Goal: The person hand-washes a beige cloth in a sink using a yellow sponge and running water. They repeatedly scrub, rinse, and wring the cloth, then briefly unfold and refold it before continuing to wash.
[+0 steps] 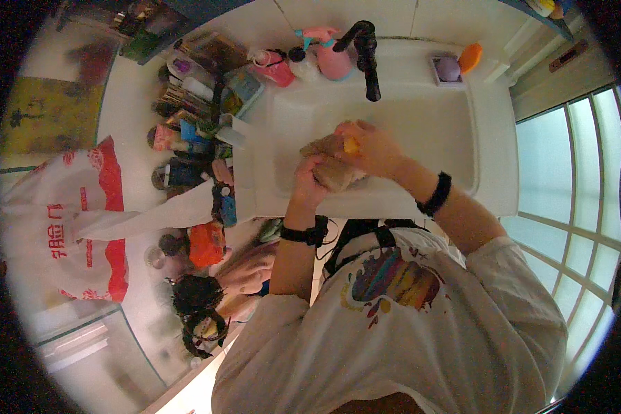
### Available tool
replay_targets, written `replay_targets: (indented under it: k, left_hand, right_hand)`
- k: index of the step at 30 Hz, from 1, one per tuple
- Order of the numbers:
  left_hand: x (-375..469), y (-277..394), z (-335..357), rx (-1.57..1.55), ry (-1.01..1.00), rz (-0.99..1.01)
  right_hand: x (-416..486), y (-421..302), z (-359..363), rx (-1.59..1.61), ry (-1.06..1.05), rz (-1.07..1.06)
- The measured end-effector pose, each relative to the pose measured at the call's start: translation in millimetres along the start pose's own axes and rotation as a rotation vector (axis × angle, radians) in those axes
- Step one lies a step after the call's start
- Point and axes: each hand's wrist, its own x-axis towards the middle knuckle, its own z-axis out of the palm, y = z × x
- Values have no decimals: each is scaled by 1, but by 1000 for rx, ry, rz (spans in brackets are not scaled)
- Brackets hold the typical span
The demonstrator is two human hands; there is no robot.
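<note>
Over the white sink basin (424, 129), my left hand (309, 181) grips a tan, soft-looking item (336, 173) from its near left side. Blur hides whether it is a shoe or a bunched cloth. My right hand (375, 150) is closed around a small yellow-orange piece (351, 145) and presses it against the item's upper side. Whether that piece is soap or a brush is hard to tell. Above my hands hangs the spout of a black faucet (370, 67).
Behind the basin stand a pink spray bottle (334, 62) and a pink bottle (277, 70). A soap dish (447, 71) and an orange object (471, 57) occupy the back right corner. Bottles and toiletries crowd the left shelf, beside a white-and-red tissue bag (98, 222).
</note>
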Motion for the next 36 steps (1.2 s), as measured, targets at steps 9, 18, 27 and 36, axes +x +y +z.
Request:
replay_targets:
  k: [9,18,27,36]
  left_hand:
    - [-10,5,26,-122,-284,142]
    - [19,-17,10,71,-56,243]
    - [48,-47,-11,-311,-38,243]
    - [36,-35,-15,-197,127,351]
  right_hand:
    - [-38,-16,33,-58,164,132]
    - [-48,-18,24,-11,36,61]
    - [-46,31,38,106,-45,-114]
    - [-8,206,38,66,-39,914]
